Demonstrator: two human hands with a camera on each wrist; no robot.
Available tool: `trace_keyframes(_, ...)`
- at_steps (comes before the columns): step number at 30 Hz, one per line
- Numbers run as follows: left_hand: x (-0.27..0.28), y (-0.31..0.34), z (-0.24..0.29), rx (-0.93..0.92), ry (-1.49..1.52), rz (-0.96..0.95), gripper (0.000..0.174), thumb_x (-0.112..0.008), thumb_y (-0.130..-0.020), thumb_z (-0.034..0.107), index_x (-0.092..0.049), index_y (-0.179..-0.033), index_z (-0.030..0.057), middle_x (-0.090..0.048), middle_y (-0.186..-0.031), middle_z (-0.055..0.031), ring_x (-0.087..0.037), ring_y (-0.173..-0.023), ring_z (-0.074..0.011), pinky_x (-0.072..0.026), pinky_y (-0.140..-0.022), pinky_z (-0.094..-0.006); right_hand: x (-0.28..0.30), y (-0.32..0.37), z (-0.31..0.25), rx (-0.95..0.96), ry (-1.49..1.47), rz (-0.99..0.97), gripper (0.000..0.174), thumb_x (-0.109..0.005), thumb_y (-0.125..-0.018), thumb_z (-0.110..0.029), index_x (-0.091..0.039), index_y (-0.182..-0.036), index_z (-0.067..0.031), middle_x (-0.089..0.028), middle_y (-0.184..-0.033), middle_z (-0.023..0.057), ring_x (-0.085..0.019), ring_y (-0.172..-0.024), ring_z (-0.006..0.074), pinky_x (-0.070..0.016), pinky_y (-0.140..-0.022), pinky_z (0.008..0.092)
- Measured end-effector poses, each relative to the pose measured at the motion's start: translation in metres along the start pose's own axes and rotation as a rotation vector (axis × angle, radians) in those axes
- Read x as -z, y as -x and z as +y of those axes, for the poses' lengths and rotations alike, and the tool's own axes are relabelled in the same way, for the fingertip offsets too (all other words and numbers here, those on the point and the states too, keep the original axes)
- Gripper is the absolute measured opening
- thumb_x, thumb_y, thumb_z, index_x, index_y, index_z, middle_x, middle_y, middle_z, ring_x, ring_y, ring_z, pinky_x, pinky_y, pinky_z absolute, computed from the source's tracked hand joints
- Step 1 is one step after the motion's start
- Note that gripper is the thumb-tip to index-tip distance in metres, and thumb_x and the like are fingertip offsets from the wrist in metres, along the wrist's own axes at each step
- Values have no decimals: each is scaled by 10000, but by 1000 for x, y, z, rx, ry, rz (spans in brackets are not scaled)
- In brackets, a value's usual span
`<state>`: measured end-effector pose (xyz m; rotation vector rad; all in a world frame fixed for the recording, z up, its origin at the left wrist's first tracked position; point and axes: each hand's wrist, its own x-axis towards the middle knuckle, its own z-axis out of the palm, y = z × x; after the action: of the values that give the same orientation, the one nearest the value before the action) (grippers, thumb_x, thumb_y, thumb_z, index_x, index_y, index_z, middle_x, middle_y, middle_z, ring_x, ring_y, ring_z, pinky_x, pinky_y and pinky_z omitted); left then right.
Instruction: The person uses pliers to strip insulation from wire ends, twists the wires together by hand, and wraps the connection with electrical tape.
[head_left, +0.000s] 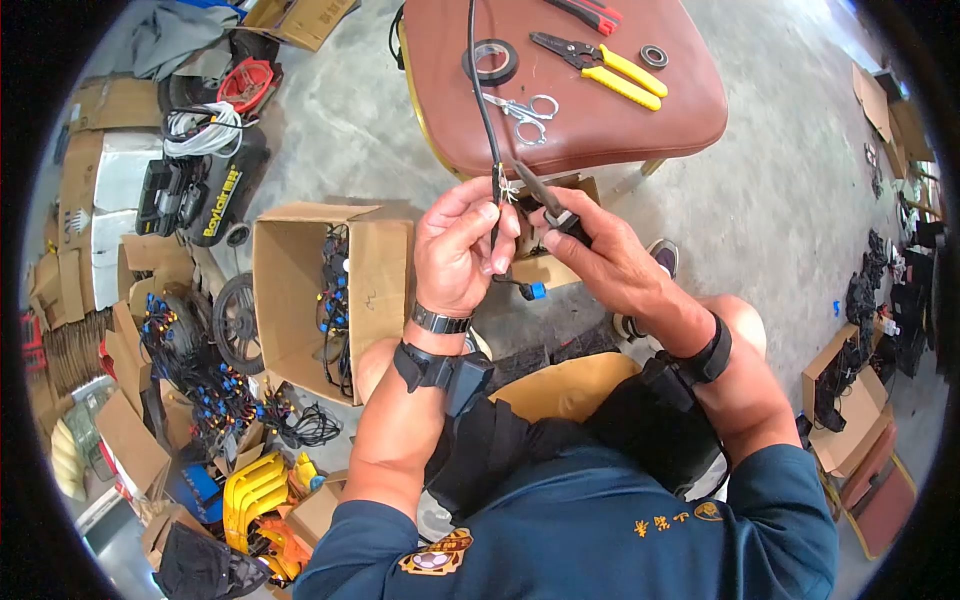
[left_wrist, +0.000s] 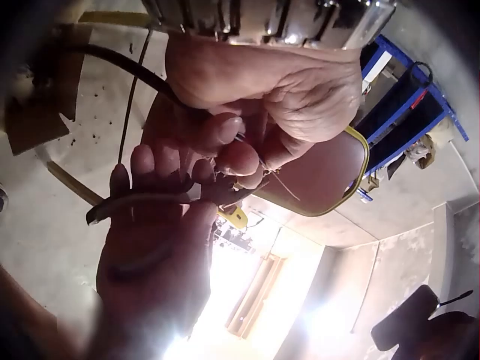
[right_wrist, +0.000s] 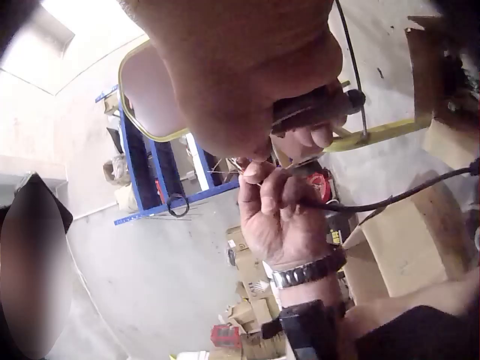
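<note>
A black cable (head_left: 484,110) runs down over the stool into my left hand (head_left: 455,255), which pinches it where thin bare wires (head_left: 507,187) fan out. Below the left fingers hangs a blue connector (head_left: 538,290) on a short black lead. My right hand (head_left: 605,245) grips a tool with a tapered grey end (head_left: 538,187) and a dark handle; its exact kind I cannot tell. The tapered end points up and left, close beside the wires. In the right wrist view the right hand (right_wrist: 240,82) hides much of the tool, and the left fingertips (right_wrist: 255,176) hold the wires.
On the brown stool (head_left: 590,120) lie black tape (head_left: 490,62), folding scissors (head_left: 530,115), yellow-handled wire strippers (head_left: 610,70), a small ring (head_left: 653,56) and a red-and-black tool (head_left: 590,14). A cardboard box (head_left: 300,300) with cables stands left, near wire bundles (head_left: 215,390) and yellow parts (head_left: 250,500).
</note>
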<state>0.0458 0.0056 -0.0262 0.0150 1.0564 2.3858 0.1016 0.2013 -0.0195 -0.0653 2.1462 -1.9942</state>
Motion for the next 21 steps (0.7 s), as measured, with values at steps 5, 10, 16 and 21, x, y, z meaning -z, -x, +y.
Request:
trace_keyframes(5,2,-2,3,-21,50,-35,294,-515,-955,64,-589,-1232,0,-641,-836,-153,-524,-475,-171,-413,-421,-235,17,-11,-11,275,445,151,522,-629,-840,-35,-466,-1335,-6,-589,-1174,208,-571,-1092,387,-464,-933,426)
trace_keyframes(10,-1,-3,11,-7,113,-49,304,-510,-955,64,-577,-1244,-3,-626,-818,-153,-516,-463,-178,-421,-418,-240,19,-17,-13,395,697,186,606,-674,-773,-22,-473,-1345,-32,-590,-1160,170,-562,-1086,365,-457,-929,449)
trace_keyframes(16,-4,-4,14,-17,181,-65,300,-506,-960,75,-560,-1244,-9,-622,-815,-156,-512,-458,-180,-426,-415,-247,20,-21,-13,519,858,221,670,-707,-703,-13,-494,-1337,-40,-590,-1177,146,-563,-1078,343,-447,-947,445)
trace_keyframes(21,-5,-5,15,-33,204,-77,310,-502,-964,78,-540,-1260,-6,-620,-824,-162,-521,-461,-187,-436,-417,-252,21,-27,-17,612,950,269,639,-665,-708,-30,-509,-1328,-45,-593,-1173,123,-566,-1070,316,-439,-949,436)
